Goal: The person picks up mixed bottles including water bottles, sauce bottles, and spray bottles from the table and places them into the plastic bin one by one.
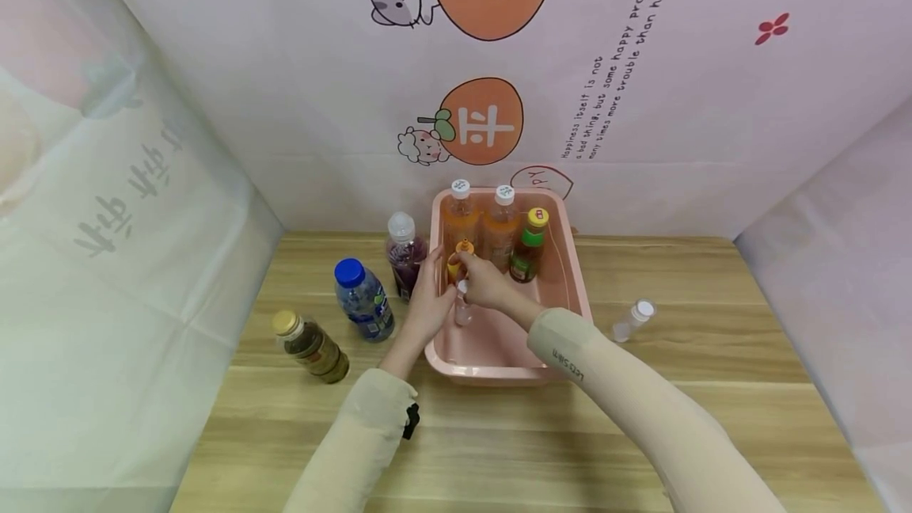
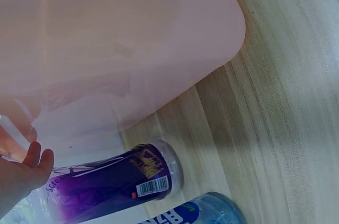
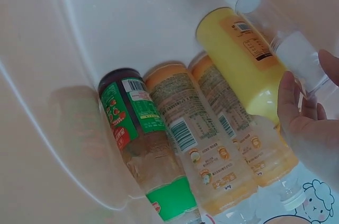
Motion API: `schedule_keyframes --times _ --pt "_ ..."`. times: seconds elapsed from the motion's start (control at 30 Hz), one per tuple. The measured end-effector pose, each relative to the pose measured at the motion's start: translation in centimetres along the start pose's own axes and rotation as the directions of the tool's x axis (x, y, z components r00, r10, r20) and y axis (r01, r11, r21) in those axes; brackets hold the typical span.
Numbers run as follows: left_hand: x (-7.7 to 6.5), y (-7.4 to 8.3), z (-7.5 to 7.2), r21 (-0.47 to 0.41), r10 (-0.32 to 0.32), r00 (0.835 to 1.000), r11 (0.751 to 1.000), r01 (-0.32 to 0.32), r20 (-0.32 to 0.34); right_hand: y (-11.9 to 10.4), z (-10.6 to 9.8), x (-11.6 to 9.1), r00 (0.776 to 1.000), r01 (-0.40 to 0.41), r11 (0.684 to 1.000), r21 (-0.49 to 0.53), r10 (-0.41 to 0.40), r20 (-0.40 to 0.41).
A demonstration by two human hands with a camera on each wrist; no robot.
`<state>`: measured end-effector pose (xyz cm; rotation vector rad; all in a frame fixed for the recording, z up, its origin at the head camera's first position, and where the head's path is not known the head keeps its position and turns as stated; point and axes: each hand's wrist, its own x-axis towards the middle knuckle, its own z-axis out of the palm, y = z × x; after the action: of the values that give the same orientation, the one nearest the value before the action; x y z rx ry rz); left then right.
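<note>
A pink plastic bin (image 1: 499, 372) holds bottles. My right hand (image 1: 486, 282) reaches into it. Its thumb and fingers pinch the top of a small clear bottle (image 3: 270, 17) with a white end. Beside that bottle is a yellow bottle (image 3: 238, 60), partly covered by my hand in the head view. My left hand (image 1: 427, 307) grips the bin's left rim, with its thumb inside and its fingers along the outside. In the left wrist view, its fingertips (image 2: 45, 161) show beside a purple bottle (image 2: 108, 184).
Two orange drink bottles (image 1: 502, 232) and a green-labelled bottle (image 1: 529, 248) stand at the bin's back. Left of the bin are a blue-capped bottle (image 1: 365, 303) and a yellow-capped dark bottle (image 1: 313, 347). Another small clear bottle (image 1: 634, 319) stands to the right.
</note>
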<state>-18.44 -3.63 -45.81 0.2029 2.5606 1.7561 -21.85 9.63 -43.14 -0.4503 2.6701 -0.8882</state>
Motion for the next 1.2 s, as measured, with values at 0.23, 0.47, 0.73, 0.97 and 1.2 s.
schedule_keyframes --times 0.23,0.47,0.73,0.97,1.2 --pt "0.1 -0.1 0.1 -0.008 -0.001 1.0 1.0 0.0 -0.007 0.2 0.4 0.1 1.0 -0.009 1.0 0.001 0.009 0.011" --pt "0.1 -0.1 0.1 -0.006 -0.01 1.0 1.0 0.01 -0.002 0.5 1.0 0.2 1.0 0.009 1.0 -0.009 -0.008 0.023" --pt "0.1 -0.2 0.1 -0.006 -0.016 1.0 1.0 0.016 0.001 0.5 1.2 0.1 0.999 0.016 1.0 -0.01 -0.015 0.034" --pt "0.1 0.0 0.1 -0.019 -0.011 1.0 1.0 0.011 0.001 0.8 1.3 0.3 0.998 0.002 1.0 -0.004 -0.002 0.07" --pt "0.0 0.0 0.0 0.003 -0.02 1.0 1.0 0.02 -0.005 0.7 1.0 0.2 0.996 -0.001 1.0 -0.019 0.003 0.092"
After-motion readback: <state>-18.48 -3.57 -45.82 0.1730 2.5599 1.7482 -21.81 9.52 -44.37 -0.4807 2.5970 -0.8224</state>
